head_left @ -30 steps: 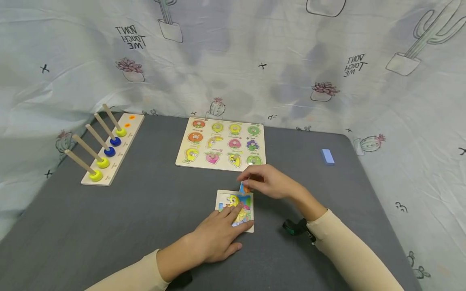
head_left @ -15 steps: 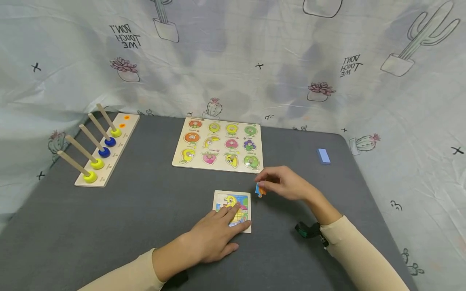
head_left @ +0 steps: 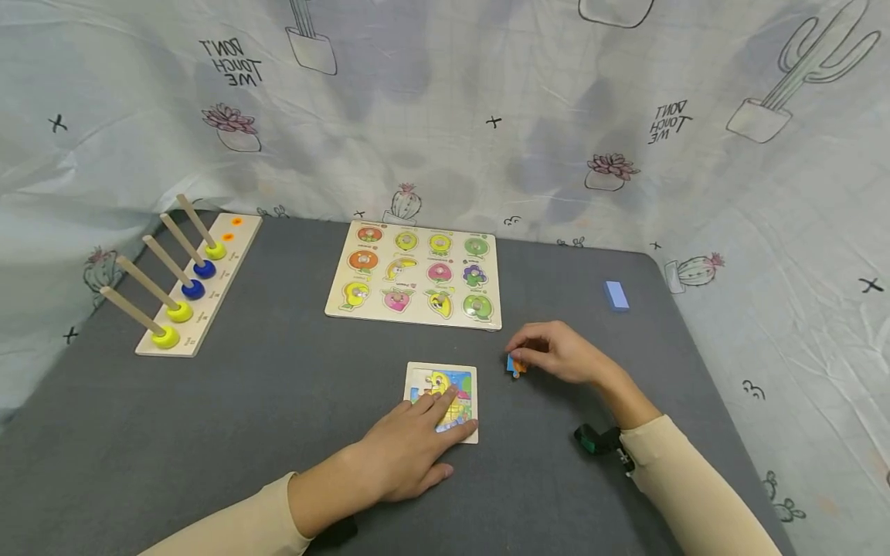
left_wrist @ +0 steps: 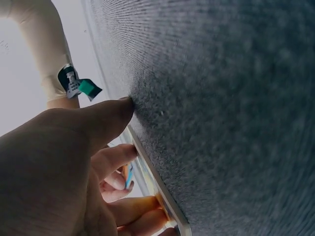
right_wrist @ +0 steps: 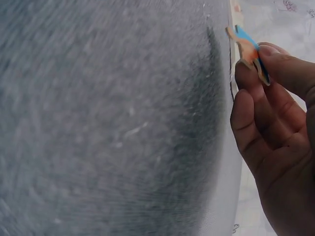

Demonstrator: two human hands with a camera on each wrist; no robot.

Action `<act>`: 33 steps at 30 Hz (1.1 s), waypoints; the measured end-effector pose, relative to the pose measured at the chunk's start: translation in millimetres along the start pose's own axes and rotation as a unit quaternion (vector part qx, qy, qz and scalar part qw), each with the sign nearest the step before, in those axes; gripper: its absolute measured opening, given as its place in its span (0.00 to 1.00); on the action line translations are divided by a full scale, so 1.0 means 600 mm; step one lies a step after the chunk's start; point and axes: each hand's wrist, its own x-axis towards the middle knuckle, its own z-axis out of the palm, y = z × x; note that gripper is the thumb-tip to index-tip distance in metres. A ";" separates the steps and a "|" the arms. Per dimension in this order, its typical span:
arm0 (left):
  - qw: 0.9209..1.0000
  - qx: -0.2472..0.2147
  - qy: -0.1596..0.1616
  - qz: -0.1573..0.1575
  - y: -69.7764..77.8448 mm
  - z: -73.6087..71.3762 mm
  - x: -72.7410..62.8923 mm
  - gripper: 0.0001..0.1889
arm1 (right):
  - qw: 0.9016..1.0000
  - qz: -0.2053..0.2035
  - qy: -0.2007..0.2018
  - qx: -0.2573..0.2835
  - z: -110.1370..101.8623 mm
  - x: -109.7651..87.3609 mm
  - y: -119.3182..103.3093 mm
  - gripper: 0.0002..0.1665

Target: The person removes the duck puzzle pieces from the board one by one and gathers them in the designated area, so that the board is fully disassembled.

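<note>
A small square jigsaw puzzle (head_left: 464,380) with a yellow cartoon animal lies in a pale wooden frame in the head view. Bare wood shows at its upper left. My left hand (head_left: 399,452) rests on it with fingers extended, covering its lower left part. To the right of the puzzle, my right hand (head_left: 562,354) pinches a blue and orange jigsaw piece (head_left: 516,364) between thumb and fingers. In the right wrist view this jigsaw piece (right_wrist: 249,49) is seen nearly edge-on at the fingertips, its knobbed outline showing.
Behind the puzzle lies a wooden fruit peg board (head_left: 378,310). A wooden board with upright pegs (head_left: 188,340) and yellow and blue rings stands at the left. One light blue block (head_left: 616,296) sits at the back right. Printed cloth (head_left: 445,100) borders the grey table.
My right hand has moved right with the jigsaw piece, from the puzzle's top right corner to a spot beside it. My left hand has stayed on the puzzle.
</note>
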 end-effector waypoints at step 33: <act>0.999 0.037 0.016 0.001 0.014 -0.005 -0.002 0.35 | 0.994 0.013 0.026 -0.110 0.008 0.008 -0.008 0.06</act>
